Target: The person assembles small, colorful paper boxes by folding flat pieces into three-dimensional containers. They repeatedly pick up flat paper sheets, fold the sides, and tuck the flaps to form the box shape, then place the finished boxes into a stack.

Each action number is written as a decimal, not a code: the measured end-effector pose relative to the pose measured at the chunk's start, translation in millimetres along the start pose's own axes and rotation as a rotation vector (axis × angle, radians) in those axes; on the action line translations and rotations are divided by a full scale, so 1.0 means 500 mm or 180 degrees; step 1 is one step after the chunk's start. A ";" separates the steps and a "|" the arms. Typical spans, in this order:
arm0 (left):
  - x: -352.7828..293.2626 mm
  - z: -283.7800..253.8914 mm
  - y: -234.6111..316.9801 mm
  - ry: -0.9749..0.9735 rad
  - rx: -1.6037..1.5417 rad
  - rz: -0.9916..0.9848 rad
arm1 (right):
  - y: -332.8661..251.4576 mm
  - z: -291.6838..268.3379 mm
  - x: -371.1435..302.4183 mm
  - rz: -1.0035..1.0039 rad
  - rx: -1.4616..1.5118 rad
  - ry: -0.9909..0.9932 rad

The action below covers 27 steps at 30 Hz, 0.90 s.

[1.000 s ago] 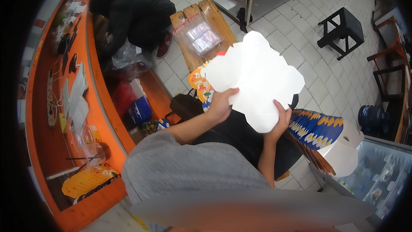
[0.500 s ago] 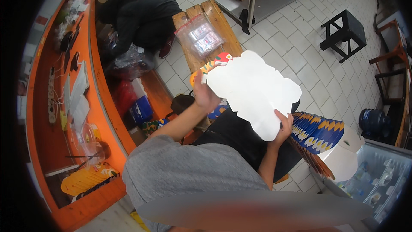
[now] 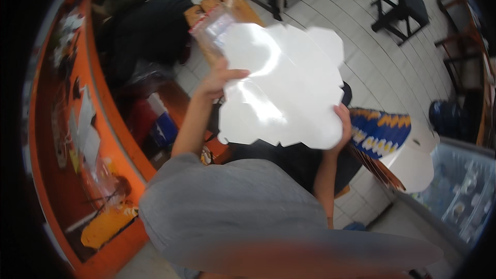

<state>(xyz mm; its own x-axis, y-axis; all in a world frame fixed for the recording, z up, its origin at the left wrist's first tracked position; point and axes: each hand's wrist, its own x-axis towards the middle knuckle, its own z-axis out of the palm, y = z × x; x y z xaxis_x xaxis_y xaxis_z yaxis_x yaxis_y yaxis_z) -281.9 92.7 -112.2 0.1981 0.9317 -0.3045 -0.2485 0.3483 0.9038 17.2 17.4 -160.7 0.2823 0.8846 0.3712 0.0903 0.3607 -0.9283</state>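
Observation:
A flat, unfolded cardboard box blank (image 3: pixel 289 82) is held up in front of me, its glossy white inner side in view. My left hand (image 3: pixel 218 78) grips its left edge, thumb lying over the white face. At the lower right edge my right hand (image 3: pixel 341 124) is closed on the same blank, its other fingers hidden behind. Just right of that hand stands a fanned stack of printed box blanks (image 3: pixel 381 132) in blue, white and orange, with a white blank at its outer end.
An orange counter (image 3: pixel 116 124) with cables, papers and a yellow printed stack (image 3: pixel 109 225) curves along the left. A wooden bench (image 3: pixel 240 8) bears a plastic bag. Beyond it a person (image 3: pixel 144 31) bends over. A black stool (image 3: pixel 403 13) and glass-topped freezer (image 3: pixel 460 196) are at right.
The blank has turned and tilted, so its white face now spreads wider and the printed flap at its left no longer shows. My left hand has moved left and slightly up; the view has shifted.

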 end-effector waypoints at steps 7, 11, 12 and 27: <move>-0.019 -0.001 0.028 -0.0084 -0.0115 0.0464 | -0.029 0.005 0.030 -0.0548 -0.0499 -0.0151; -0.019 -0.003 0.027 -0.0256 -0.0229 0.0345 | -0.043 0.004 0.055 -0.0885 -0.0540 -0.0254; -0.019 -0.004 0.026 -0.0303 -0.0264 0.0192 | -0.048 0.003 0.060 -0.0996 -0.0538 -0.0268; -0.019 0.009 -0.025 -0.0441 -0.0183 -0.1189 | -0.054 -0.009 0.042 -0.0603 -0.0501 -0.0776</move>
<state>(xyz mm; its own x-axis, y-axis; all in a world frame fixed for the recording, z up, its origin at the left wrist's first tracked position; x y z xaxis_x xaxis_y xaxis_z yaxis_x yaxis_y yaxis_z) -276.5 79.0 -119.2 0.4099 0.7185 -0.5619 -0.1872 0.6692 0.7192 25.0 24.9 -128.1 0.0115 0.8578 0.5139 0.2709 0.4920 -0.8274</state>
